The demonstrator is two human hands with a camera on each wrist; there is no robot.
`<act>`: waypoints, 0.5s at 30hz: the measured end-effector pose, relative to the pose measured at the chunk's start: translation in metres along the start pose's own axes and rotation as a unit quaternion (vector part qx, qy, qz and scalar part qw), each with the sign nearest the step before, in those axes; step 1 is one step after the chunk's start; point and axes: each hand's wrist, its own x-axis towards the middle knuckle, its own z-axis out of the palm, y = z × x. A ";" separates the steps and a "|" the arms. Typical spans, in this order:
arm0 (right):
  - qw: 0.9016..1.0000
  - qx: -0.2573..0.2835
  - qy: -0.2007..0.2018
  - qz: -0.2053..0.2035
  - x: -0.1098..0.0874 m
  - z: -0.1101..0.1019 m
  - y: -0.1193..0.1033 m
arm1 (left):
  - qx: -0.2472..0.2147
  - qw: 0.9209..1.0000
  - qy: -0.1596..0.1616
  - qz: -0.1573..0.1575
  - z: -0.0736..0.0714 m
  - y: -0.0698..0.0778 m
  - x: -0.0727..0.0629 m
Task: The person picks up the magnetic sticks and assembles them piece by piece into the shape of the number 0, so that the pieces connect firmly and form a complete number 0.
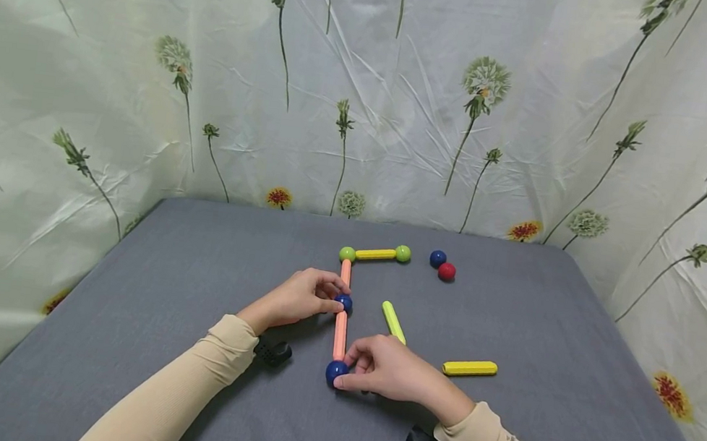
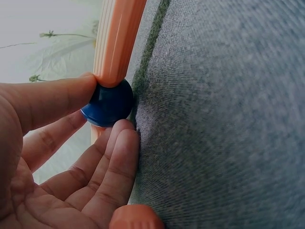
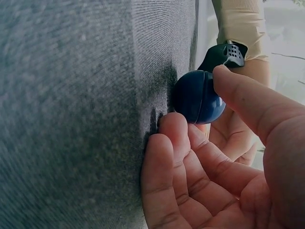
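Observation:
My left hand (image 1: 305, 300) pinches a blue ball (image 2: 110, 102) between thumb and fingers. This ball joins two salmon-orange ribbed rods in a line, a far rod (image 1: 346, 273) and a near rod (image 1: 340, 337). At the near rod's end, my right hand (image 1: 398, 372) holds another blue ball (image 3: 194, 97), thumb on one side and fingers on the other. The far rod meets a green ball (image 1: 347, 254), from which a yellow rod (image 1: 376, 254) runs right to a second green ball (image 1: 403, 254).
Loose on the grey cloth-covered table (image 1: 193, 246) are a blue ball (image 1: 438, 258), a red ball (image 1: 446, 272), a yellow-green rod (image 1: 393, 321) partly behind my right hand, and a yellow rod (image 1: 470, 368). An orange rod end (image 2: 137, 218) shows below my left fingers.

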 end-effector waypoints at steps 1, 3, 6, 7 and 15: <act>1.000 0.001 0.000 0.001 0.000 0.000 0.000 | 0.000 1.000 0.000 -0.001 0.000 0.000 0.000; 1.000 0.002 0.000 0.005 0.000 0.000 0.000 | 0.000 1.000 0.000 -0.002 -0.001 0.000 -0.001; 1.000 0.004 0.000 0.007 0.000 0.000 0.001 | 0.004 1.000 -0.001 -0.006 -0.002 0.000 -0.002; 1.000 0.005 0.000 0.007 0.000 0.000 0.000 | 0.008 1.000 -0.001 -0.006 -0.003 0.000 -0.002; 1.000 0.008 -0.002 0.012 -0.001 0.000 -0.001 | 0.042 0.999 0.004 -0.009 -0.007 0.000 -0.006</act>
